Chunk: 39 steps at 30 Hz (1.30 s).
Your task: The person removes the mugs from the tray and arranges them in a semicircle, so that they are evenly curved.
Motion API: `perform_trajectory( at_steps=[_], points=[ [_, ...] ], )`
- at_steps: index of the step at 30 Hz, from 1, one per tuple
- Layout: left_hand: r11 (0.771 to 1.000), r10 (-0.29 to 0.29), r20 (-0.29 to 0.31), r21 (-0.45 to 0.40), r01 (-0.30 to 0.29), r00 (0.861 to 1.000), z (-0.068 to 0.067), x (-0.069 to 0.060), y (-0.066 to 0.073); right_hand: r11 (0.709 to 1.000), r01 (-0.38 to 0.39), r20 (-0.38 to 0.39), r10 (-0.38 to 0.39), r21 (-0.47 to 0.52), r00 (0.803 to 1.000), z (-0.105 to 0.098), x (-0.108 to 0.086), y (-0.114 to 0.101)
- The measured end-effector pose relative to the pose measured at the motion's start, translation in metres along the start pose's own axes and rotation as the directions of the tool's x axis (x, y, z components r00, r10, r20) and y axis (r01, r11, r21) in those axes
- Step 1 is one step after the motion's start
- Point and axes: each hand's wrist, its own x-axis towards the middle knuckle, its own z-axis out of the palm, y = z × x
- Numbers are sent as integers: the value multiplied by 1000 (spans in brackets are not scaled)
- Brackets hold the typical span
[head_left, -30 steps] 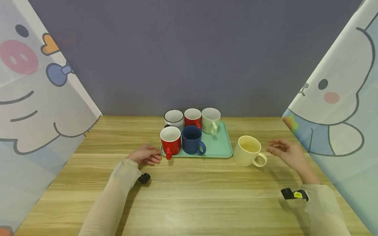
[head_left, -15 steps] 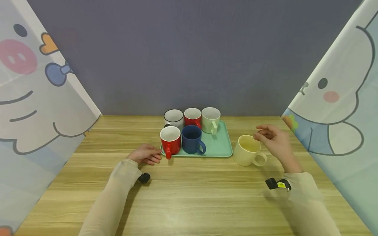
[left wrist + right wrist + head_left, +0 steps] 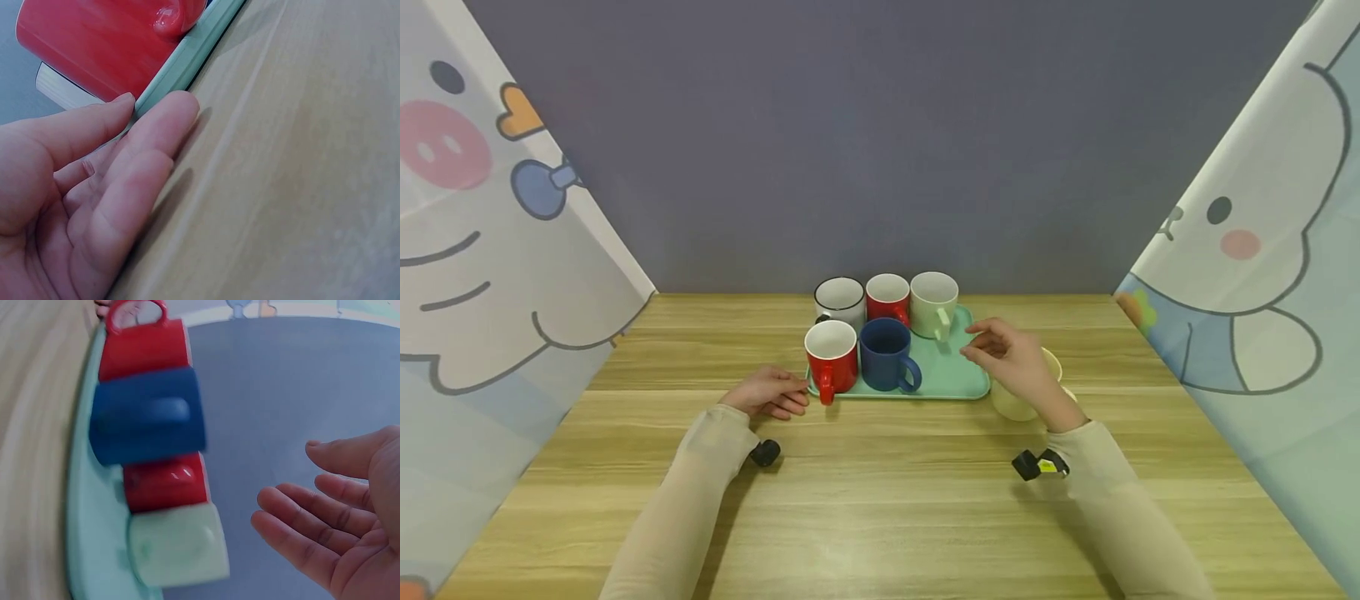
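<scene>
My left hand [image 3: 767, 392] is at the near left corner of a mint-green tray [image 3: 951, 375]. In the left wrist view its thumb tip lies on the tray's rim [image 3: 178, 65] with fingers just outside, so the rim is between them. My right hand [image 3: 1015, 362] hovers over the tray's right end, fingers loosely bent around nothing. Partly hidden behind it, a pale yellow mug [image 3: 1009, 403] stands on the table against the tray's right side. Upright on the tray are a front red mug [image 3: 842, 372], a navy mug [image 3: 882, 365] and a pale green mug [image 3: 928, 315].
A white mug with a dark rim [image 3: 850, 313] and another red mug [image 3: 887, 308] stand in the tray's back row. The wooden table [image 3: 880, 492] ends at a grey wall [image 3: 880, 150]. Cartoon-printed sheets [image 3: 1247, 250] flank both sides.
My right hand has moved left from beside the yellow mug's handle, passing over that mug to the tray's right end. The left hand, tray and mugs have stayed in place.
</scene>
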Motion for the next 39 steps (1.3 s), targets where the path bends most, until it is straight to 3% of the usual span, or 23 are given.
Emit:
perform_trajectory(
  at_steps=[10, 21, 27, 34, 39],
  points=[
    [1000, -5, 2, -13, 5, 1000, 0, -1, 0, 986, -123, 134, 108, 114, 985, 41, 9, 2],
    [1000, 0, -5, -10, 0, 1000, 0, -4, 0, 983, -114, 164, 89, 145, 982, 76, 13, 9],
    [1000, 12, -1, -5, -12, 1000, 1, -3, 0, 980, -150, 168, 127, 131, 978, 86, 19, 11],
    [1000, 11, -10, 6, -11, 1000, 0, -4, 2, 952, -241, 256, 188, 192, 948, 86, 25, 9],
    [1000, 11, -7, 5, -11, 1000, -1, -3, 1, 956, -233, 285, 177, 176, 942, 84, 26, 9]
  ],
)
